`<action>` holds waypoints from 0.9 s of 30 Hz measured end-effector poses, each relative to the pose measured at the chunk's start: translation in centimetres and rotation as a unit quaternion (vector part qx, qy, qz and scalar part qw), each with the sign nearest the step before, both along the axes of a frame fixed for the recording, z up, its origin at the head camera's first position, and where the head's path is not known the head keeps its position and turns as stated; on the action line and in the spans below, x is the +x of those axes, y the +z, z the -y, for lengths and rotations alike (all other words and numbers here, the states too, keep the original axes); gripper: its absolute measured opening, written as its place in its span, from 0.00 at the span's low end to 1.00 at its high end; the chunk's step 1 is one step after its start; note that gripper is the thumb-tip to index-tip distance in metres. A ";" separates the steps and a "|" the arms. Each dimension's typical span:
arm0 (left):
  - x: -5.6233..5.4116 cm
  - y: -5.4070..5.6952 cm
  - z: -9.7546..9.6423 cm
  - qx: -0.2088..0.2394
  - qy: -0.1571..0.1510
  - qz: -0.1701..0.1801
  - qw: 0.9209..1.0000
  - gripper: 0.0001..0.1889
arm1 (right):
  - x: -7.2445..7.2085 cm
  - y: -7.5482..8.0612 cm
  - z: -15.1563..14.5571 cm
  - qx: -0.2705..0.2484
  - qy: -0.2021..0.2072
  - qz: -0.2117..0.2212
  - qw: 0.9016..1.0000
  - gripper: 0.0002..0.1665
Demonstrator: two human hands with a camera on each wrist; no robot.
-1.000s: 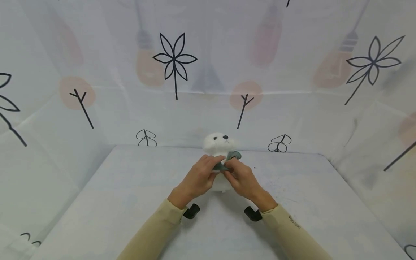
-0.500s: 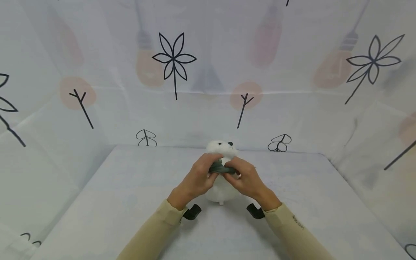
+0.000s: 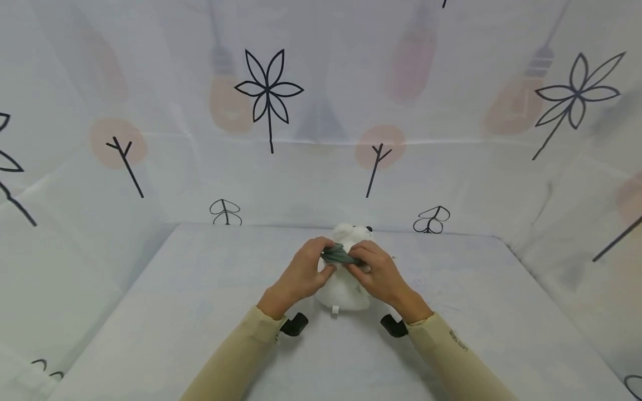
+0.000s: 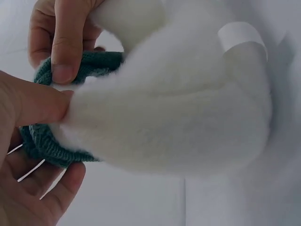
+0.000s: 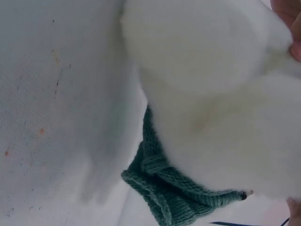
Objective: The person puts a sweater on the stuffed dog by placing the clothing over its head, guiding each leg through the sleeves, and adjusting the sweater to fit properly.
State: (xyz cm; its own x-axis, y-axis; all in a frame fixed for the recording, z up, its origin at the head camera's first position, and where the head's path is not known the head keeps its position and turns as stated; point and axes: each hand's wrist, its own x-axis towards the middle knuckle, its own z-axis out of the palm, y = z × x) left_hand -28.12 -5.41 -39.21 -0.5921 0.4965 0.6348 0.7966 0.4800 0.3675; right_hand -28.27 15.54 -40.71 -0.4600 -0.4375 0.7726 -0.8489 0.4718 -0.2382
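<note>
Left hand [image 3: 300, 272] and right hand [image 3: 378, 274] clamp fingers on a green knitted garment [image 3: 337, 254], seemingly keeping it spread against the white furry plush toy [image 3: 345, 292] beneath them.

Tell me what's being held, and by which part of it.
The green knit: the right grip pinches its rim, and the left grip holds its other side, thumb against the white plush toy.
</note>
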 end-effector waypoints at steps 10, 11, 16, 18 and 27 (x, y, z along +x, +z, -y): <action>0.2 -0.1 -0.2 -0.002 -0.013 -0.024 1.000 0.17 | 0.5 0.2 0.4 0.010 0.048 0.024 0.999 0.22; 0.2 -0.1 -0.2 -0.001 -0.021 -0.030 0.999 0.18 | 0.6 0.3 0.4 0.011 0.056 0.027 0.998 0.25; 0.4 0.1 -0.2 0.031 -0.066 -0.030 0.997 0.17 | 0.8 0.5 0.5 0.010 0.089 0.024 0.996 0.33; 0.5 0.1 -0.2 0.054 -0.079 -0.018 0.995 0.17 | 0.9 0.6 0.4 0.007 0.095 0.026 0.995 0.32; 0.4 0.5 0.2 0.070 -0.089 0.054 0.992 0.13 | 1.0 0.8 0.1 0.005 0.079 0.061 0.995 0.23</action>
State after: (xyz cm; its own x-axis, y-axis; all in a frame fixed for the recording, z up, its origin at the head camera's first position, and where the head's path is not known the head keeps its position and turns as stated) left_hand -27.69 -5.60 -38.75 -0.5710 0.5110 0.6425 0.8166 0.2731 0.5085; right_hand -27.26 15.40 -39.87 -0.4751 -0.5196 0.7101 -0.8777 0.3375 -0.3402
